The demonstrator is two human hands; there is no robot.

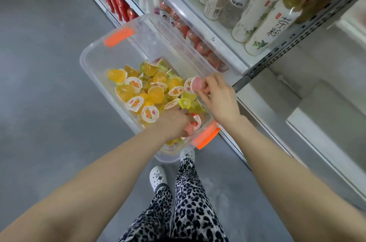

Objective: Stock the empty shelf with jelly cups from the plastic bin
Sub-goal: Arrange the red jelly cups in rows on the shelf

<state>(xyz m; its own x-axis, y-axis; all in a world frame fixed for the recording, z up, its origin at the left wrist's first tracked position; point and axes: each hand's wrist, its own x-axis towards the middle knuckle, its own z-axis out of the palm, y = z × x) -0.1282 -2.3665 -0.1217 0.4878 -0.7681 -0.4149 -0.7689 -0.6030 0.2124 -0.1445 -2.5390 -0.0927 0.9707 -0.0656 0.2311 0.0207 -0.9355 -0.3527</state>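
Leopard-print trousers (pixel 188 202) and white clogs (pixel 158 177) fill the bottom of the head view, and two bare forearms reach forward over them to a clear plastic bin with orange handles (pixel 85 59) standing on the grey floor against the shelving. Inside it lies a loose heap of yellow and orange jelly cups with white foil lids (pixel 142 93). At the bin's near end the left hand (pixel 174 122) is down in the heap, fingers curled round a second pink cup (pixel 189 129); how firmly it is held cannot be told. Above the bin's right wall the right hand (pixel 219 99) is raised, its fingertips pinching a pink jelly cup (pixel 198 85) clear of the heap. Beyond it runs the bare white lower shelf (pixel 277 99), beneath a tier of tall white-labelled drink bottles (pixel 263 23). Judging by this, the picking step is in hand, with nothing yet placed. Next, the right hand likely needs to carry its cup over the bin wall to the shelf and set it down lid up, while the left lifts its own cup free.
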